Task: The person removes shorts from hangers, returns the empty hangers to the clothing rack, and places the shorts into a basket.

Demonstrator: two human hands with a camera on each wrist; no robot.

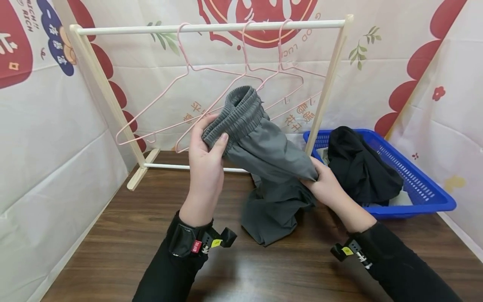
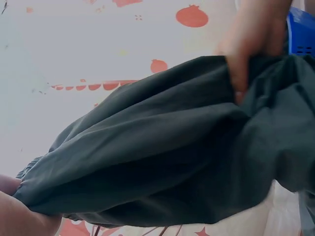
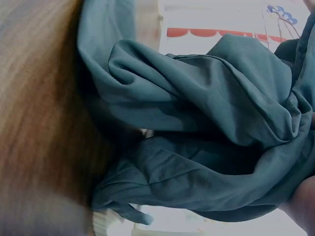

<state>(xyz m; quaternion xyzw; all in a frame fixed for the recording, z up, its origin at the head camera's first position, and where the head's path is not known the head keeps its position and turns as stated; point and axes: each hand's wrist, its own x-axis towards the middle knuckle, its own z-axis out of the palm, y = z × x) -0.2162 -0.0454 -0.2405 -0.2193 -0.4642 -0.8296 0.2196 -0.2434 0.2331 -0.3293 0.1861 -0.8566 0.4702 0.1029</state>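
Note:
Grey pants (image 1: 264, 147) with a gathered elastic waistband (image 1: 241, 111) are held up above the table, their lower part drooping toward the wood. My left hand (image 1: 206, 163) grips the waistband, thumb on the near side. With my right hand (image 1: 324, 184) I pinch the cloth lower down, at the right side. In the left wrist view the pants (image 2: 147, 142) stretch between both hands, the right hand (image 2: 253, 44) at the upper right. Folds of the pants (image 3: 197, 93) fill the right wrist view, where little of the right hand shows at the right edge.
Behind the pants stands a rack with a white rail (image 1: 211, 28) and wooden posts. Three pink hangers (image 1: 185, 63) hang from it. To the right, a blue basket (image 1: 434, 201) holds a black garment (image 1: 362, 167) and some light cloth. The tabletop (image 1: 151, 235) is brown wood.

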